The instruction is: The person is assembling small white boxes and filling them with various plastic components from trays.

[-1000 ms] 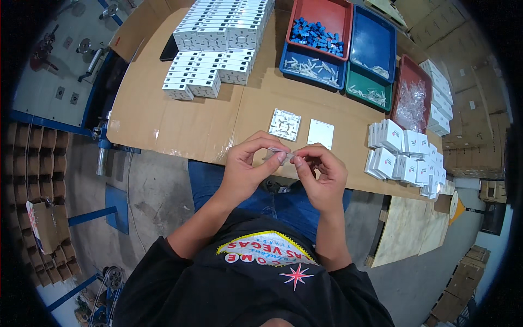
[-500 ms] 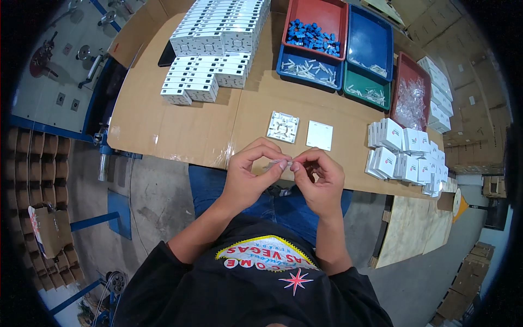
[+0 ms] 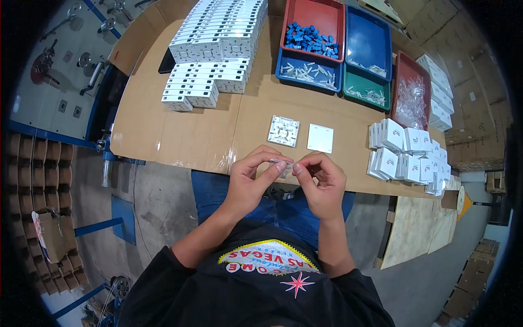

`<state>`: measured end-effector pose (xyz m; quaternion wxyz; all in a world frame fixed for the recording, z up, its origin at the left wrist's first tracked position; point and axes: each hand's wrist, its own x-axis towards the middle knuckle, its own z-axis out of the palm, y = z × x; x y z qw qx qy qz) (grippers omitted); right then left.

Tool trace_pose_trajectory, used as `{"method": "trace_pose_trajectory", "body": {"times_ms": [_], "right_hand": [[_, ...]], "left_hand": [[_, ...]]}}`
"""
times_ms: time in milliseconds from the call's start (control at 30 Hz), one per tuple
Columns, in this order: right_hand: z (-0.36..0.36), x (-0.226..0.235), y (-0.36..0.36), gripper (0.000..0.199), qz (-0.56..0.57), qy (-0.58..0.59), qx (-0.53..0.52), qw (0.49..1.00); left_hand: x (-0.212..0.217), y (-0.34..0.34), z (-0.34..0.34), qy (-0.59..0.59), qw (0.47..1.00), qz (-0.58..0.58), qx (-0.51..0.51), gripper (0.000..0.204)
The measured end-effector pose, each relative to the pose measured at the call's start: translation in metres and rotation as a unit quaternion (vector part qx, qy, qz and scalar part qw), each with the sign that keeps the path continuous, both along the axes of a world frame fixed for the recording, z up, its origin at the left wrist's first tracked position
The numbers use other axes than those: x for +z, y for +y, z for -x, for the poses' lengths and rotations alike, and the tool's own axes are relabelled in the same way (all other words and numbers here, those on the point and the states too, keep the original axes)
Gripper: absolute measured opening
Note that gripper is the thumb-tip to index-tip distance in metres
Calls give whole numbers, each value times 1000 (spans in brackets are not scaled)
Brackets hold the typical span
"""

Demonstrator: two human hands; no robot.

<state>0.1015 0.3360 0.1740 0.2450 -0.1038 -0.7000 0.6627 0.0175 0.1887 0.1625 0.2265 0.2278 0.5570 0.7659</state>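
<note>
Blue pieces (image 3: pixel 310 39) in red tray (image 3: pixel 333 15)

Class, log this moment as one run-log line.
left hand: pinching clear piece | right hand: pinching same piece | white plates on table

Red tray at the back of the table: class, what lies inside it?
The red tray holds a heap of small blue parts on its floor. Whatever sits under the heap is covered.

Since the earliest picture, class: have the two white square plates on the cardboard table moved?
No. The moulded plate and plain plate lie side by side, same gap, just beyond both hands, short of the trays.
</note>
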Motion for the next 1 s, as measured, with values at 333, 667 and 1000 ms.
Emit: {"method": "trace_pose_trajectory", "body": {"times_ms": [333,667,1000], "right_hand": [[0,-2,-2,7,11,2,16,1000],[-1,-2,-6,8,2,21,16,1000],[2,1,-9,8,-11,50,13,999]], "left_hand": [[-4,-3,1,-12,1000,-7,-4,12],[-2,-4,-3,-18,999,-30,1,17],[-1,-4,-4,1,999,-36,7,21]]}}
